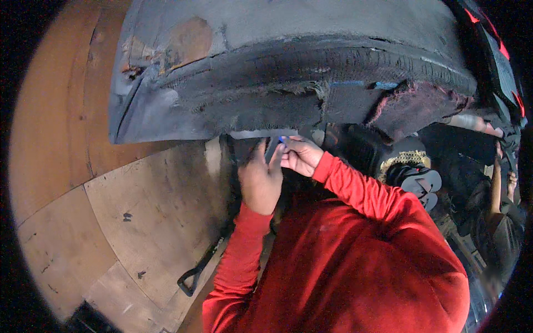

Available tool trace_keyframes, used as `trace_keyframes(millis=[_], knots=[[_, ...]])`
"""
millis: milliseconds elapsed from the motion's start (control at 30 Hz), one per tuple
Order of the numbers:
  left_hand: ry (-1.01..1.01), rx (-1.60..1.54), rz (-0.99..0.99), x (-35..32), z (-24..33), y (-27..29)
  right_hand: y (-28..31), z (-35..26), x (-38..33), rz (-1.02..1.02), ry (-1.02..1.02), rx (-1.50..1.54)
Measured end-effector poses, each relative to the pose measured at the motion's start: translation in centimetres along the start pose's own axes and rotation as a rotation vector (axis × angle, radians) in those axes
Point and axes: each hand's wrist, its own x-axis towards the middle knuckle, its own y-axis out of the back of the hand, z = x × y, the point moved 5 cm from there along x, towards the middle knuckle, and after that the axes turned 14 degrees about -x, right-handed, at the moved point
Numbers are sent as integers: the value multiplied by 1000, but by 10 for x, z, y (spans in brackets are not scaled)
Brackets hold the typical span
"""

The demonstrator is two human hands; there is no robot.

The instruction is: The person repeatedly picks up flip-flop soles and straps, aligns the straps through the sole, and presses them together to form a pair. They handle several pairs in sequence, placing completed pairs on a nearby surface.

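My left hand [260,186] and my right hand [301,156] meet just below the front edge of a worn, dark fabric-covered surface [266,108]. A narrow dark grey piece [271,150] stands between the thumb and fingers of my left hand; its kind does not show. Closed in a pinch, my right hand touches the same spot. A small blue bit [281,139] shows at its fingertips, too small to name. The tips of my left fingers are partly hidden.
Brown wooden boards [150,216] lie to the left, with a black loop handle [191,280] near my left forearm. Grey flip-flops [425,183] are right of my right arm. At the far right another person's arm [496,183] reaches up beside a black-and-red strip [502,61].
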Motion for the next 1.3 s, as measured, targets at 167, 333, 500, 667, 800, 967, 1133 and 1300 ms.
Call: trace_keyframes(millis=[167, 333, 500, 667, 800, 967, 1133, 1300], knots=[[-6, -271, 14, 9, -1, -16, 8, -22, -42, 252, -55, -139], [34, -446, 97, -11, 10, 20, -44, -48, -67, 385, -130, -394], [107, -656, 83, -27, 14, 53, -103, -46, -76, 364, -44, -430], [52, -523, 123, -88, 12, 97, -124, -1, -91, 331, 81, -441], [58, -306, 83, -117, 23, 99, -114, 16, -93, 156, 79, -326], [171, -314, 27, -48, 31, 35, -64, -30, -59, 140, -65, -343], [-1, -162, 122, -49, 34, 38, -66, -35, -48, -88, -85, -287], [1, -329, 188, -146, -7, 51, -91, -11, -81, -134, 12, -398]])
